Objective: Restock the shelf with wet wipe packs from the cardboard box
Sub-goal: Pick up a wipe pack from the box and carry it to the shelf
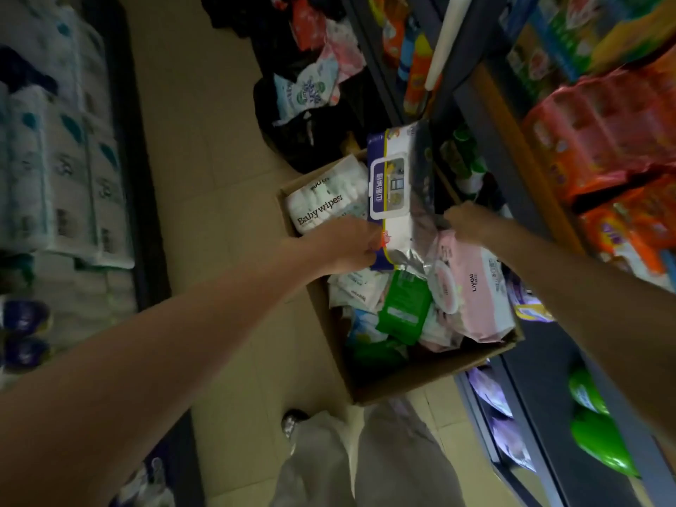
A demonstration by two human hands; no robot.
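Note:
An open cardboard box (435, 375) stands on the floor, full of wet wipe packs. Both hands hold a large purple-and-white wipe pack (397, 192) above the box. My left hand (347, 247) grips its near left corner. My right hand (468, 221) pinches its right edge. In the box lie a white "Baby wipes" pack (325, 199), a pink pack (472, 290) and a green pack (402, 309). The shelf (519, 159) runs along the right side.
Orange and red packages (603, 140) fill the upper right shelves. Green bottles (596, 429) and purple packs (494, 397) sit on the low shelf. Black bags with loose packs (311, 93) lie on the floor beyond the box. Paper rolls (62, 159) line the left shelving. My legs (365, 459) stand just before the box.

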